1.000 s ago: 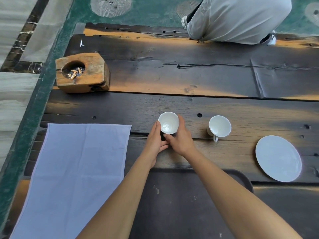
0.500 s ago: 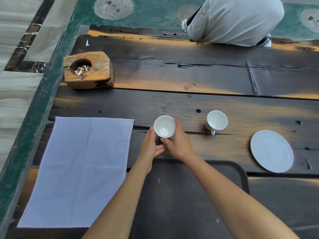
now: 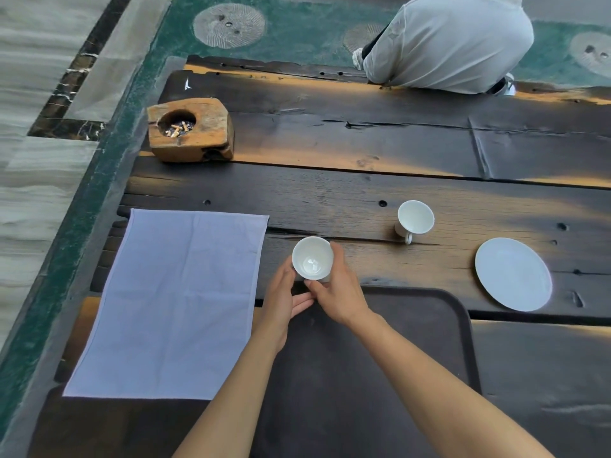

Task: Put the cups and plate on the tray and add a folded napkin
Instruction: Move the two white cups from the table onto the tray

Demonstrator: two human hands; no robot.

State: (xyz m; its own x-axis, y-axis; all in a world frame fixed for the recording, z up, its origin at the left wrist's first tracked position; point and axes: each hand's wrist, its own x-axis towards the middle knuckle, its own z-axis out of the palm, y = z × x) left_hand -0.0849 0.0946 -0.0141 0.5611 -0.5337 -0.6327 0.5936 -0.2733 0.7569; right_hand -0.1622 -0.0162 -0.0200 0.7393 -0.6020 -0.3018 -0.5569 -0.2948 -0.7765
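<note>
A white cup (image 3: 312, 262) is held between both hands just beyond the far edge of the dark tray (image 3: 429, 342). My left hand (image 3: 281, 304) cups its left side and my right hand (image 3: 337, 289) wraps its right side. A second white cup (image 3: 415, 218) with a handle stands on the wooden table farther right. A white plate (image 3: 513, 274) lies at the right, beside the tray's far right corner. A pale blue napkin (image 3: 172, 299) lies spread flat to the left of the tray.
A wooden block ashtray (image 3: 190, 128) with cigarette butts sits at the table's far left. A person in light clothing (image 3: 446, 44) sits at the far edge. The table's left edge (image 3: 109, 226) drops to a green and marble floor.
Both hands have drawn the held cup nearer, toward the tray's far edge. The second cup, plate and napkin have stayed where they were.
</note>
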